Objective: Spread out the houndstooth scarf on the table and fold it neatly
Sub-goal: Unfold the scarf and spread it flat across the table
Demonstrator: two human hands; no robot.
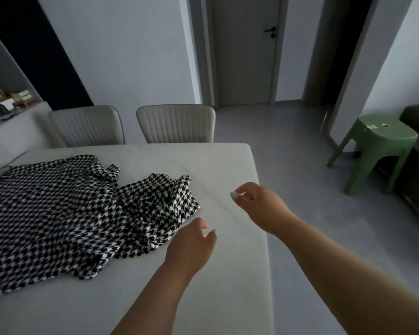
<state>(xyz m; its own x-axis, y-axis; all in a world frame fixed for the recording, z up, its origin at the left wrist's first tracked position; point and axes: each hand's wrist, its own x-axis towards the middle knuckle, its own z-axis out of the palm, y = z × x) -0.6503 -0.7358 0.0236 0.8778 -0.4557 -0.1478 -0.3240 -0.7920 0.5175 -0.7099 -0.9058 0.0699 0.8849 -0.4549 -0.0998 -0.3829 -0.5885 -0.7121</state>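
Loosely curled fingers of the left hand [190, 245] are hovering empty just beside the scarf's edge. The right hand [257, 204], at two o'clock from it, is also curling around nothing. The houndstooth scarf [65, 213] is lying rumpled at nine o'clock on the white table [218, 165].

Scarf [65, 209] on table [218, 165], chairs [176, 124] behind, stool [382, 139] right.
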